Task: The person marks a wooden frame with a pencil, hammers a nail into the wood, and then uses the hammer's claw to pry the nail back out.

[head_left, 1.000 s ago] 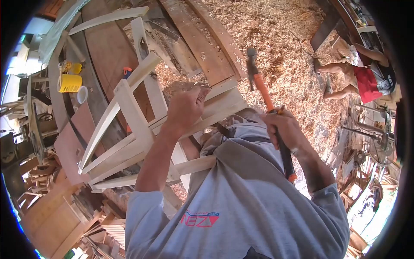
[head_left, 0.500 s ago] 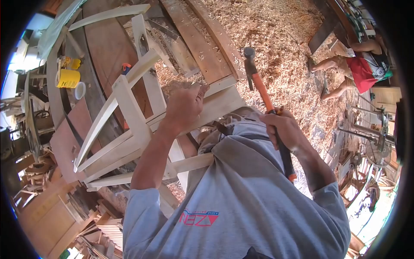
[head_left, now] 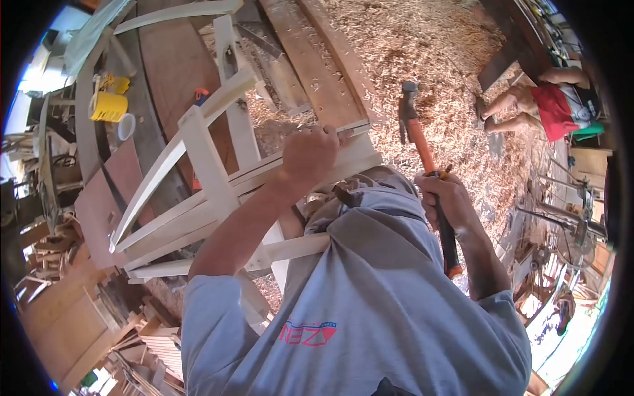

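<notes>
Here the left hand clamps the top edge of the pale wooden chair frame to steady it, while the right hand, just beside, grips a raised orange-handled hammer.

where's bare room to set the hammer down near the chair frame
Free: the shavings-covered floor beyond the orange-handled hammer, and the dark board between the yellow tub and pale wooden chair frame. Crowded: around the left hand, and the timber stack.
</notes>
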`<state>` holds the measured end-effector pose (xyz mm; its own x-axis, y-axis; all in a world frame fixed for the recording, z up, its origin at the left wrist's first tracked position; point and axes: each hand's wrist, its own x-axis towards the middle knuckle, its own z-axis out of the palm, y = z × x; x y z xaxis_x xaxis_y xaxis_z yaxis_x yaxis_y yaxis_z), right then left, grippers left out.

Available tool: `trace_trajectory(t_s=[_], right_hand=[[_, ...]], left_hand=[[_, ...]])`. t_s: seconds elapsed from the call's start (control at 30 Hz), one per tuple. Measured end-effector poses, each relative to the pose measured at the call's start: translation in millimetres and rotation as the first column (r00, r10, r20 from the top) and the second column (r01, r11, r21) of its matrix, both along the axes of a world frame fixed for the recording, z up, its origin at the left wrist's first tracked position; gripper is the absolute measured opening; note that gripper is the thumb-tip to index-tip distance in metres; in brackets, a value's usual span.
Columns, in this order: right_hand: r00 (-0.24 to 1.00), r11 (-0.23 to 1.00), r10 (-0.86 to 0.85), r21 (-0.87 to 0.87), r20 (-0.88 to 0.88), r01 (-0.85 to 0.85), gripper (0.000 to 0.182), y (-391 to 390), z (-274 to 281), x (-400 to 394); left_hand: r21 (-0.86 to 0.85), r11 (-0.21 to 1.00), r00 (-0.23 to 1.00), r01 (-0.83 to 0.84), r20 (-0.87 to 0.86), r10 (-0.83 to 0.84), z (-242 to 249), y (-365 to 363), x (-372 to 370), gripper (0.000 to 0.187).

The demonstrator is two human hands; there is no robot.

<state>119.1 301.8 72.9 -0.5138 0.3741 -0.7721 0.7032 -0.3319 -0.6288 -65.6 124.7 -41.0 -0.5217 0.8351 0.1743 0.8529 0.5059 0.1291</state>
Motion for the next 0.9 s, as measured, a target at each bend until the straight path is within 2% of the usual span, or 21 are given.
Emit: trace_trajectory(t_s=[0.03, 0.1, 0.33, 0.4, 0.43, 0.53, 0.6, 0.63, 0.7, 0.77, 0.83, 0.9], right_hand=[[1.000, 1.000, -0.006, 0.006, 0.001, 0.006, 0.035, 0, -1, 0], [0.997, 0.998, 0.056, -0.001, -0.050, -0.056, 0.036, 0, -2, 0], [0.993, 0.995, 0.090, -0.032, -0.078, -0.093, 0.038, 0, -13, 4], [0.996, 0.997, 0.069, -0.031, -0.064, -0.072, 0.039, -3, -11, 0], [0.996, 0.997, 0.069, -0.030, -0.055, -0.071, 0.039, -4, -10, -2], [0.995, 0.996, 0.066, -0.051, -0.068, -0.070, 0.038, -5, -9, -2], [0.993, 0.995, 0.067, -0.065, -0.098, -0.073, 0.038, -5, -6, -3], [0.995, 0.995, 0.070, -0.064, -0.071, -0.075, 0.038, -6, -4, -4], [0.997, 0.995, 0.070, -0.064, -0.044, -0.073, 0.038, -6, -3, -4], [0.980, 0.983, 0.177, -0.039, -0.087, -0.181, 0.037, -5, -6, -1], [0.973, 0.976, 0.204, -0.053, -0.112, -0.211, 0.037, -1, -12, 3], [0.963, 0.967, 0.236, -0.068, -0.134, -0.246, 0.037, -2, -11, 4]], left_hand=[[0.006, 1.000, 1.000, 0.006, 0.001, -0.006, -1, 3, 2, 0.044], [0.011, 1.000, 0.983, -0.017, -0.183, 0.019, -8, 8, 4, 0.047], [0.001, 0.999, 0.935, -0.042, -0.354, 0.039, -4, 11, 1, 0.047], [0.133, 0.991, 0.895, 0.020, -0.443, 0.041, -11, 11, 2, 0.047], [0.131, 0.991, 0.894, 0.021, -0.446, 0.040, -14, 11, 1, 0.047], [0.144, 0.989, 0.916, 0.016, -0.399, 0.044, -18, 11, 3, 0.049], [0.167, 0.986, 0.970, -0.012, -0.236, 0.051, -14, 12, 1, 0.047], [0.170, 0.985, 0.970, -0.011, -0.237, 0.052, -17, 12, 1, 0.047], [0.112, 0.993, 0.983, 0.021, -0.183, 0.000, -24, 9, 1, 0.045], [0.129, 0.990, 0.989, 0.053, -0.143, -0.035, -21, 6, -1, 0.044], [0.147, 0.986, 0.992, 0.084, -0.104, -0.069, -17, 4, -3, 0.043], [0.087, 0.992, 0.996, 0.087, -0.035, -0.084, -17, 2, -2, 0.036]])
